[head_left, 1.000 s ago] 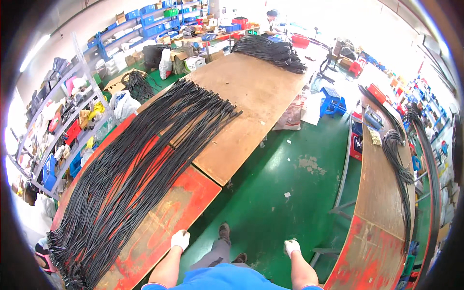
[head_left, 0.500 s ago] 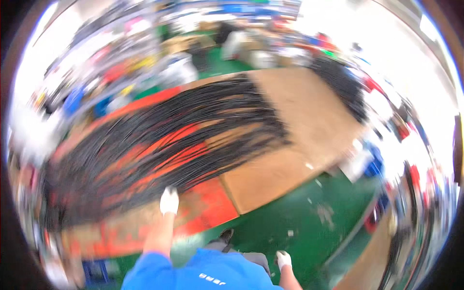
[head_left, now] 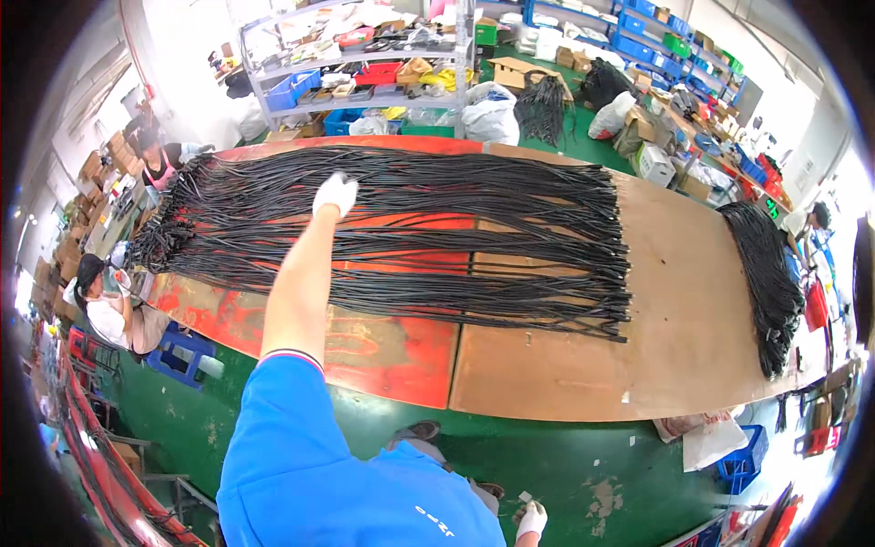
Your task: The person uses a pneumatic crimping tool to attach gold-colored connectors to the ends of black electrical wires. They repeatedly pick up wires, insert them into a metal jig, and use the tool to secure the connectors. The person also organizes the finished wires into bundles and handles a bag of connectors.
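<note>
Long black cables lie in a wide spread of bundles across the table, their right ends roughly lined up. My left hand, in a white glove, is stretched out over the far part of the cables. Its fingers look curled together; whether a cable is between them is hidden. Low beside my body, away from the table, my right hand is gloved in white too. Its fingers are bent, and a small pale piece shows at their tips, too small to name.
The long table has red and brown boards. Another black cable pile lies at its right end. Two people sit at the left end near a blue stool. Shelving stands behind; a blue crate sits on the floor at right.
The view has turned, so the table now runs more level and the blur is gone. My left hand has gone from the cables' near edge to farther across them. The right hand stays low.
</note>
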`<control>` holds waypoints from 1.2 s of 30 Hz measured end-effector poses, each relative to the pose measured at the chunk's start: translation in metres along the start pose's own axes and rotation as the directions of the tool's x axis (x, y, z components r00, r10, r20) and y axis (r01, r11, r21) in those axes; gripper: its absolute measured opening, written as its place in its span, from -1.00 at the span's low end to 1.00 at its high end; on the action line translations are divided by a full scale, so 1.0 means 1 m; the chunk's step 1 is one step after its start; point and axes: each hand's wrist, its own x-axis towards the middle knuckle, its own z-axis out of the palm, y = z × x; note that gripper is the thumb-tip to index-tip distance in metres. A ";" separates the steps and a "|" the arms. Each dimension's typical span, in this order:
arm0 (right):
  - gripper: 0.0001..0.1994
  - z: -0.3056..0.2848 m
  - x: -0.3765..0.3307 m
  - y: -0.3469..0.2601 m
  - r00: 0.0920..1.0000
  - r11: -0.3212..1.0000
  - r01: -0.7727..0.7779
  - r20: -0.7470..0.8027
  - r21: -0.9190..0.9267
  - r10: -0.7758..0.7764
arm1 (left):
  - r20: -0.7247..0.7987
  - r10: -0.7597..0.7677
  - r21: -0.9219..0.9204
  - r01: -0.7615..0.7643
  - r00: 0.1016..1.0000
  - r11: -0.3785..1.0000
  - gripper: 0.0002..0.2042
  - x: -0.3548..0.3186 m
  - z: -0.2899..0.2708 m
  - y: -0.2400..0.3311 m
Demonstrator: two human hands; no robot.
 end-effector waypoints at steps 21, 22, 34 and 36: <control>-0.64 -0.405 0.089 0.011 0.979 0.981 -0.176 -0.116 -0.076 0.166 | 0.836 0.521 -0.172 -0.819 0.173 0.547 -0.77 -0.696 0.371 0.395; -0.66 -0.411 0.097 0.012 0.984 0.987 -0.152 -0.098 -0.055 0.146 | 0.845 0.529 -0.225 -0.845 0.078 0.485 -0.77 -0.705 0.395 0.418; -0.72 -0.570 0.096 -0.136 0.737 0.805 0.235 -0.640 0.544 0.217 | 0.605 0.248 -0.778 -0.628 -0.756 -0.015 -0.57 -0.970 0.524 0.762; -0.74 -0.566 0.085 -0.111 0.675 0.609 0.334 -0.633 0.720 0.378 | 0.602 0.156 -0.783 -0.617 -0.783 -0.075 -0.56 -0.997 0.522 0.793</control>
